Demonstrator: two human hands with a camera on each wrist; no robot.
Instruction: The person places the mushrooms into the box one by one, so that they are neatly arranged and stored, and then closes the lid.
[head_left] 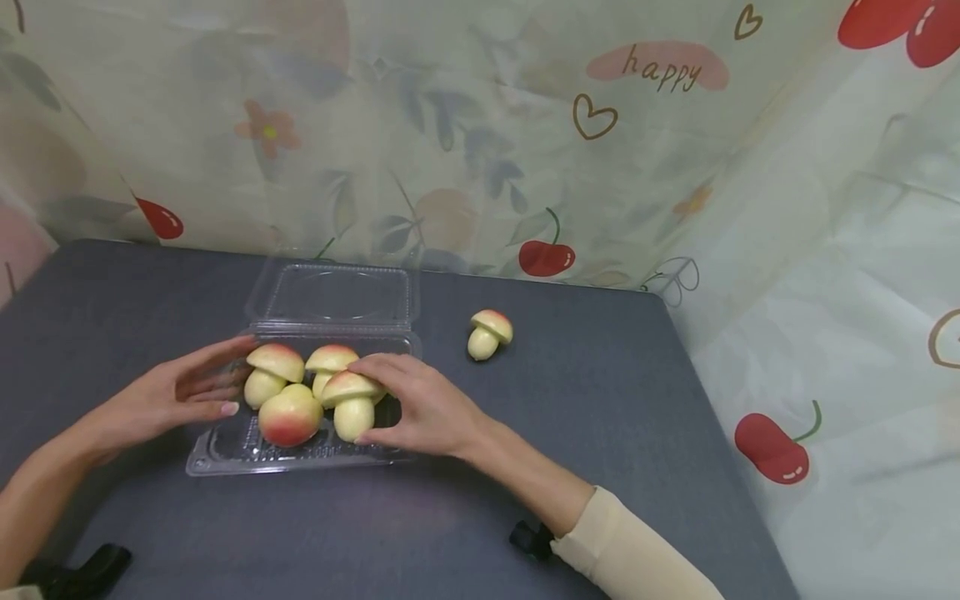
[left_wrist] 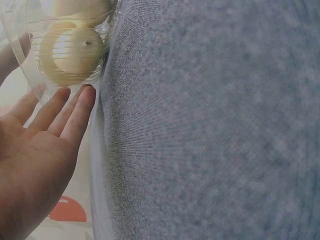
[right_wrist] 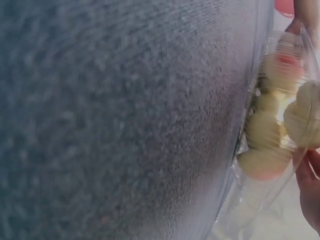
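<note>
A clear plastic clamshell box (head_left: pixel 228 442) lies with its lid (head_left: pixel 337 296) folded back. Inside are several pale yellow mushroom-shaped pieces with red-tinged caps. One mushroom (head_left: pixel 273 367) stands at the back left, another (head_left: pixel 330 360) beside it, and one (head_left: pixel 290 421) lies with its red cap toward the front. My right hand (head_left: pixel 438 408) pinches a mushroom (head_left: pixel 354 417) at the box's right part, index finger at the cap and thumb low by the stem. Fingers extended, my left hand (head_left: pixel 161 400) is at the box's left side; its fingertips reach the clear wall in the left wrist view.
A further mushroom (head_left: pixel 487 335) lies on the dark grey tabletop (head_left: pixel 585 400), right of the box. A printed curtain (head_left: pixel 450 150) hangs behind the table and along its right side. Black wrist straps (head_left: pixel 531 540) show near both sleeves.
</note>
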